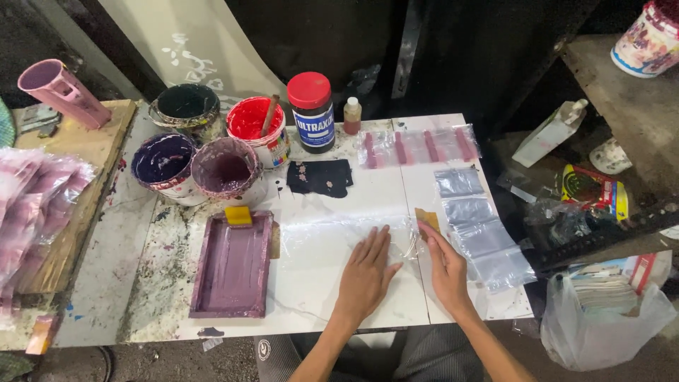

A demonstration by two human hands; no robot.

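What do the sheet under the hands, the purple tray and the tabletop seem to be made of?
Sheet: thin clear plastic film, glossy; it wrinkles and glints beside the left hand.
Tray: rigid, probably wood or plastic, coated in dull purple paint; the paint hides the base.
Tabletop: smooth white glossy panels, likely tile or laminate, with a seam near the right hand.

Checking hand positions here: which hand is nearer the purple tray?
Left. The left hand lies flat on the clear plastic sheet, just right of the purple tray; the right hand is farther right, by the plastic bags.

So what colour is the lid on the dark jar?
Red; the jar's lid shows clearly in the head view.
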